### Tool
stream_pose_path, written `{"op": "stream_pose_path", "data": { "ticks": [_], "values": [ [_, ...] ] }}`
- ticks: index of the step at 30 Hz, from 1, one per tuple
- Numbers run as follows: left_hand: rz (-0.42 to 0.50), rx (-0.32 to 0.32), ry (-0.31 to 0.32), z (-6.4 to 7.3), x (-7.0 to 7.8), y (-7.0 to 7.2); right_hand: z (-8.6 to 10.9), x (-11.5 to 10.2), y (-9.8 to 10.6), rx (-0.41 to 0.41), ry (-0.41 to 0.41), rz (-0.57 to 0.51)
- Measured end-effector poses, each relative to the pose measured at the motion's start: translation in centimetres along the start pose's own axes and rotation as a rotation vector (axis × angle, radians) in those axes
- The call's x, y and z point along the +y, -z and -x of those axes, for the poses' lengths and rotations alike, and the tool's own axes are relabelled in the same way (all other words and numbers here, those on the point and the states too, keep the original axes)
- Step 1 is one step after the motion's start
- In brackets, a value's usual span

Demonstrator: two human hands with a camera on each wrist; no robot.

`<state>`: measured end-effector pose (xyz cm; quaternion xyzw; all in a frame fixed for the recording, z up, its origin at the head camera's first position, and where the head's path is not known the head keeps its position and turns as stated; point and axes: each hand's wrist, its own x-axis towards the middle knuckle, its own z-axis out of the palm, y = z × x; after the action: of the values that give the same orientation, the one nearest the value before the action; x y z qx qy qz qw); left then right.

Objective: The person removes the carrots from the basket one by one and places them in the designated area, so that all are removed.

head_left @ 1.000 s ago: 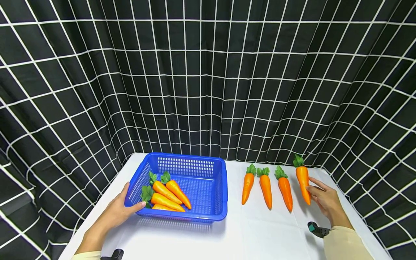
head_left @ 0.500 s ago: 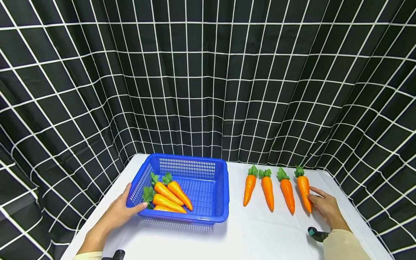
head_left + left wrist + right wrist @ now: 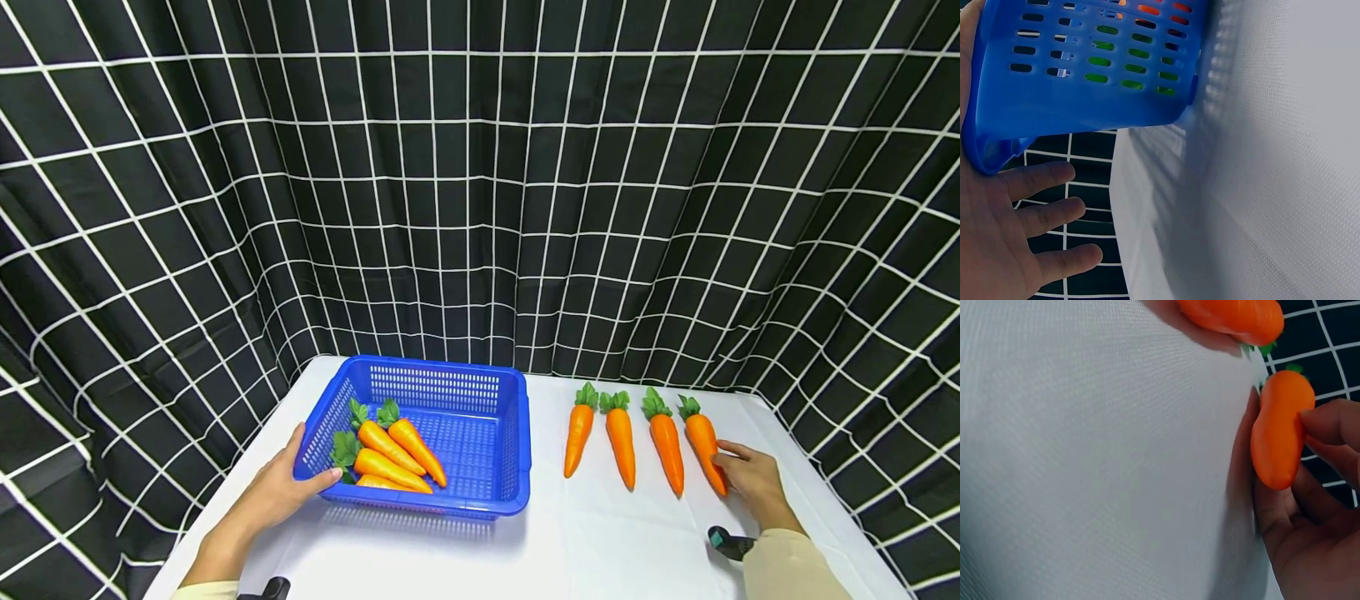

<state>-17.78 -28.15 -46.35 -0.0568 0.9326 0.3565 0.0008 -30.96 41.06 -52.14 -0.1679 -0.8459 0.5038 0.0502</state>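
Observation:
Four-sided and blue, a plastic basket (image 3: 480, 505) stands on the left side of the table, with several orange carrots with green tops (image 3: 390, 471) lying in its left part. My left hand (image 3: 281, 487) rests on its front left corner, thumb along the front rim. In the left wrist view, three fingers (image 3: 1054, 215) extend straight, apart from the basket. To the right, my right hand (image 3: 757, 479) pinches the rightmost carrot (image 3: 703, 446) near its lower half, seen closely as an orange carrot (image 3: 1280, 437) between thumb and fingers. It lies low at the table surface.
Left of the held carrot, three more lie in a row: a near one (image 3: 666, 450), a middle one (image 3: 620, 446) and a far left one (image 3: 578, 437). A white cloth covers the table (image 3: 600, 550). Black curtains with white grid lines (image 3: 480, 208) enclose the back and sides.
The rightmost carrot has come down onto the table in my right hand, and its tip has swung to the right. My left hand has stayed on the basket corner.

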Motion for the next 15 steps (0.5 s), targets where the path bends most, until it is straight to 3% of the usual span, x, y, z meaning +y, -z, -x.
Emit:
{"op": "stream_pose_path", "data": {
  "ticks": [15],
  "values": [
    [-0.005, -0.005, 0.011, 0.00, 0.01, -0.01, 0.06, -0.53, 0.19, 0.045, -0.009, 0.133]
  ]
}}
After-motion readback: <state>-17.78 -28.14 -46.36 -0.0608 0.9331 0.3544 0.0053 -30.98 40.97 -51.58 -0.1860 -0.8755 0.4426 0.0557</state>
